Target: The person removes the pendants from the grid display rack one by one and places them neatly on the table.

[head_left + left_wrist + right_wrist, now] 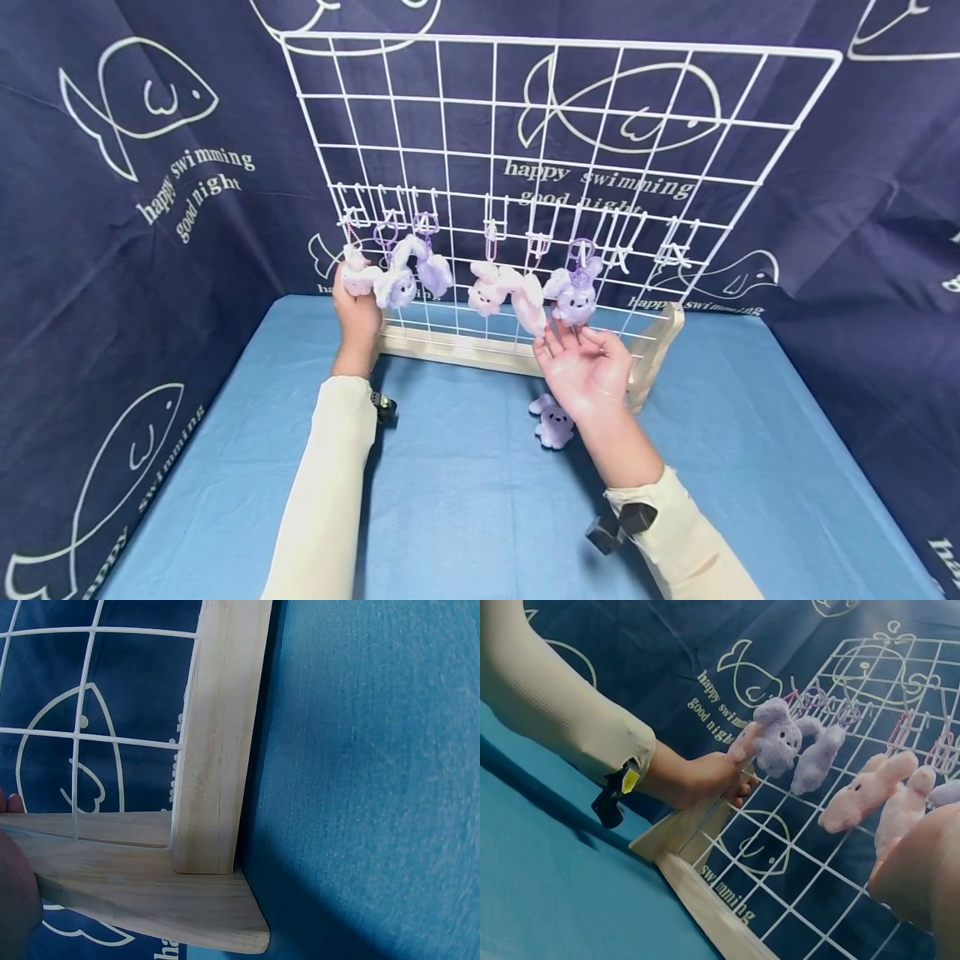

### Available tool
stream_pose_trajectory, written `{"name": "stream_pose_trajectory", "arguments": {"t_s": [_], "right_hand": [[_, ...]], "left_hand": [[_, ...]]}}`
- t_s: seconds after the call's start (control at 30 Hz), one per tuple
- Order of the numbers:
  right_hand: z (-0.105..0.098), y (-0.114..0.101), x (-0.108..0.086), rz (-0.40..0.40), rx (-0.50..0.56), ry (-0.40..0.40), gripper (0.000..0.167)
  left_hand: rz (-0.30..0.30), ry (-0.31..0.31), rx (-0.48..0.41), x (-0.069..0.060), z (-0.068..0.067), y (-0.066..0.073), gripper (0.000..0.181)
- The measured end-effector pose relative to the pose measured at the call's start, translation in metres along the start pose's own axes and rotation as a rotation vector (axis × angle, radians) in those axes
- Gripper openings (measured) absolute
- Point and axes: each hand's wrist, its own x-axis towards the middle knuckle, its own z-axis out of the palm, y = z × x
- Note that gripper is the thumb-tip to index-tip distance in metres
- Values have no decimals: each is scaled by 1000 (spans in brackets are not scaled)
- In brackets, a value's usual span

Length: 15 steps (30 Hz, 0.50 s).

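"Six plush bunny keychains [487, 292] on white hooks [618, 258], all in one row. Why like that?"

"Probably for display: each on its own chain, dangling free in front of the white wire grid [93, 630]."

"And the left hand [356, 317]?"

"Curled around the wooden side foot [150, 892], right beside the leftmost pink bunny [358, 273]. Likely to steady the whole stand."

"And the right hand [588, 371]?"

"Palm up, fingers loosely spread, nothing gripped. Perhaps turned that way to support from beneath."

"How near to the bunnies?"

"Just under the rightmost purple bunny [576, 302], with the neighbouring pink bunny [529, 307] close by the fingertips. Touching or not, impossible to tell."

"Any off the hooks?"

"Just one loose purple bunny [555, 425], flat on the blue tabletop [465, 500], near the right wrist and away from the fingertips."
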Motion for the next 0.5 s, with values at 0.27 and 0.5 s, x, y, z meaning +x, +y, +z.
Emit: {"name": "stream_pose_trajectory", "arguments": {"t_s": [0.27, 0.5], "right_hand": [[8, 2, -1, -19, -10, -60, 16], [12, 1, -6, 24, -4, -158, 25]], "left_hand": [[14, 9, -19, 0, 1, -1, 21], [-4, 18, -11, 1, 1, -1, 13]]}}
